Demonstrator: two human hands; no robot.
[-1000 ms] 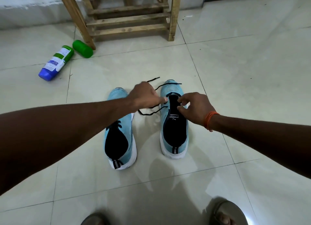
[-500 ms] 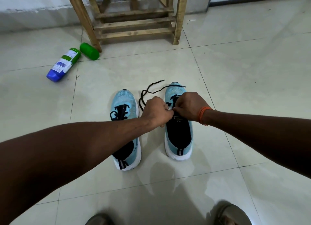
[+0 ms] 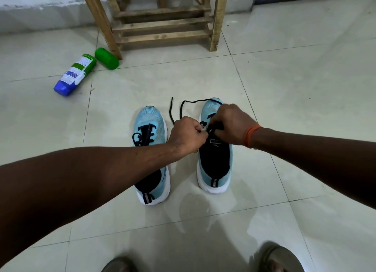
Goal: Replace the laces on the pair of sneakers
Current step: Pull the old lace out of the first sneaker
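Two light-blue sneakers with black tongues stand side by side on the tiled floor, toes pointing away. The left sneaker (image 3: 151, 149) has a black lace tied over its tongue. Over the right sneaker (image 3: 214, 166) both hands meet at the eyelets. My left hand (image 3: 186, 134) is curled, pinching the black lace (image 3: 184, 107), whose loose ends trail toward the toe. My right hand (image 3: 232, 125), with an orange band at the wrist, pinches the lace at the top of the tongue. The fingertips hide the eyelets.
A wooden stool frame (image 3: 162, 25) stands at the back against the wall. A blue-capped bottle (image 3: 74, 74) lies on its side at the left with a green cap (image 3: 106, 58) beside it. My sandalled feet (image 3: 278, 259) show at the bottom edge.
Both hands have come together over the right sneaker's eyelets. The loose lace ends have shifted and now lie nearer the toe. The view has moved in a little.
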